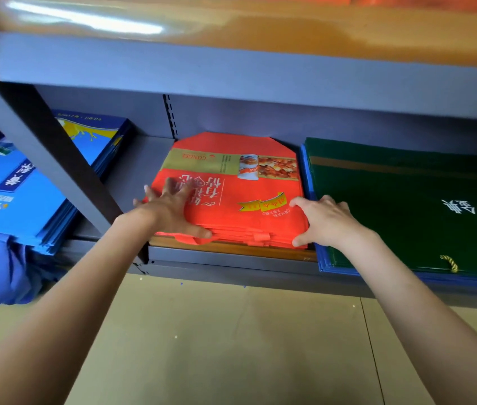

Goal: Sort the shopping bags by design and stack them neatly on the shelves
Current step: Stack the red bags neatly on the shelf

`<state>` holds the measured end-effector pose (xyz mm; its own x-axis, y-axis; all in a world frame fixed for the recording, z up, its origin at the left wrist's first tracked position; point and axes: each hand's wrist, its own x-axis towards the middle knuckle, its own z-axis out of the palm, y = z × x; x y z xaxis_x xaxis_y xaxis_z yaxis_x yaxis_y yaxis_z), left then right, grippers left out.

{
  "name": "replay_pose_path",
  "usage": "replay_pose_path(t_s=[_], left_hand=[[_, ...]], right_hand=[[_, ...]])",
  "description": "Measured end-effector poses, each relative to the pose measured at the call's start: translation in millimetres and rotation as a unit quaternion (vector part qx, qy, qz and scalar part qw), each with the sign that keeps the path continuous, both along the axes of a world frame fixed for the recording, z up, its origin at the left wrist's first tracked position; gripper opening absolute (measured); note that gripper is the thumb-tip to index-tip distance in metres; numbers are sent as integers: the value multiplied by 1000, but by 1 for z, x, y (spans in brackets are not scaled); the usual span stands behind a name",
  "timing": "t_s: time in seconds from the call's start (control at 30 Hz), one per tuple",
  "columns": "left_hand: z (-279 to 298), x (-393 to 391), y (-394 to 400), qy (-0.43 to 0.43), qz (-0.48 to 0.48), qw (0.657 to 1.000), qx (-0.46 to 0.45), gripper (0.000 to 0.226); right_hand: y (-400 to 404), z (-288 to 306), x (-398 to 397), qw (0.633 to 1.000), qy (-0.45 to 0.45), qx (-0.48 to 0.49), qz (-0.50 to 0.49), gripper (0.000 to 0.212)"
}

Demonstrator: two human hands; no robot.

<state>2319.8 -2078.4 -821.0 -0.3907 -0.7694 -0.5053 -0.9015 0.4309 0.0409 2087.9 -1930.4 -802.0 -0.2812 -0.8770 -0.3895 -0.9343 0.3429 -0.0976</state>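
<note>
On the lower shelf [231, 257], between a blue stack [27, 197] to the left and a green stack [401, 206] to the right, lies the red stack [231, 194], and both hands are on it. Seen from the head camera, the left hand [170, 209] lies flat on the top bag with fingers spread and the thumb hooked over the front edge; its grip is apart, pressing rather than clasping. The right hand [322, 220] cups the front right corner, fingers curled on top and thumb against the layered edge, so its grip is clamped on the stack. The bags look like thin, slick non-woven sheets, folded flat, with clipped back corners and soft strap loops poking out at the front. Slickness is the risk: an uneven push could make the upper bags slide and fan out, or drive the stack askew against the green one just beside it. A loose strap might also catch on the shelf lip and drag a bag out of line.
</note>
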Motion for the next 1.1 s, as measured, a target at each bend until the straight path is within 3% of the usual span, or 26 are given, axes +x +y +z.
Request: replay_pose_path(t_s=[0.17,0.3,0.4,0.5,0.63,0.77,1.0,1.1], left_hand=[[3,15,-9,-29,8,998,59,137],[-4,13,4,-32,10,999,-24,129],[-9,14,4,-28,30,998,-42,128],[-9,14,4,-18,55,997,-46,128],[-5,13,2,-33,52,997,-44,126],[-5,12,1,-53,22,997,-47,126],[-5,14,9,-42,-27,999,-16,126],[-1,5,11,-36,-87,995,-46,125]], right_hand=[[-1,-3,0,999,-19,15,-22,77],[-3,-2,5,998,-30,26,-50,89],[-4,-7,25,998,34,33,-43,102],[-5,-18,43,993,100,7,-54,96],[-3,-20,39,993,96,-11,-65,90],[-4,-25,34,992,121,40,-16,86],[-5,2,14,999,-14,49,-9,89],[-9,19,5,999,-34,6,30,84]])
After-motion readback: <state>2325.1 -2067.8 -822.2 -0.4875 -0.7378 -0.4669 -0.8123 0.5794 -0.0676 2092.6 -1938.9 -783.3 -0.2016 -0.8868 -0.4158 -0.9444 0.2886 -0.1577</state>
